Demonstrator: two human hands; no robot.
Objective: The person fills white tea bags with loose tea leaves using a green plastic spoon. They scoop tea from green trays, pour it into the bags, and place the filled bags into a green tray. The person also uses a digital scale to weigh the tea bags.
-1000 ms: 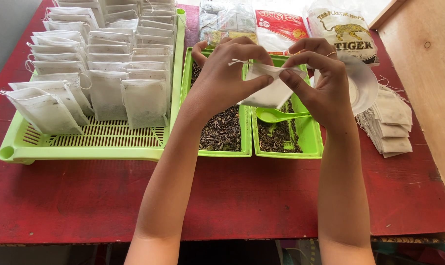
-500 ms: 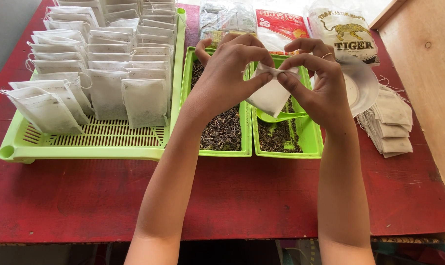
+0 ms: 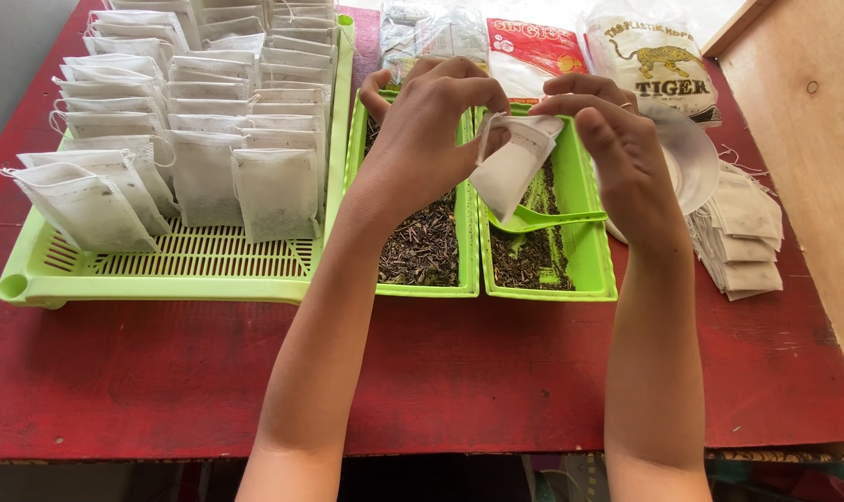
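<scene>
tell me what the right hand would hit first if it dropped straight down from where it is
Probably the green scoop lying in the right-hand green tray of loose tea, below the right hand; depth is hard to judge.

small white filter bag point(image 3: 510, 167), hanging tilted, pinched at top

Three plastic packages lie along the table's far edge: a clear bag point(image 3: 420, 28), a red-and-white packet point(image 3: 535, 46) beside it, and a clear bag with yellow animal print point(image 3: 652, 58) nearest the far right corner.
</scene>
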